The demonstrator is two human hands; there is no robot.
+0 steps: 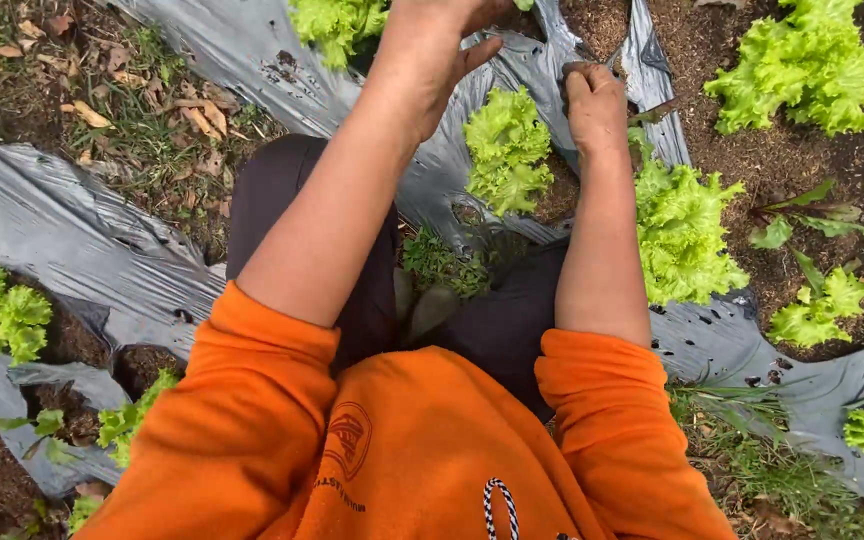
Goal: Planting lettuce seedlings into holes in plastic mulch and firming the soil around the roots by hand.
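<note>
Over the grey plastic mulch (252,60), both forearms stretch forward: the left hand (432,40) curls beside a lettuce (507,150), the right hand (595,100) fists tight on the sheet edge.

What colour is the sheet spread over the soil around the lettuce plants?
The plastic sheet is shiny grey, torn with holes; the head view shows it best.

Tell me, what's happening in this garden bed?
A person in an orange sweatshirt bends over lettuce growing through grey plastic sheeting. The left hand reaches to a lettuce plant at the top edge. The right hand rests curled at the sheet's edge, between a small lettuce and a bigger one.
</note>
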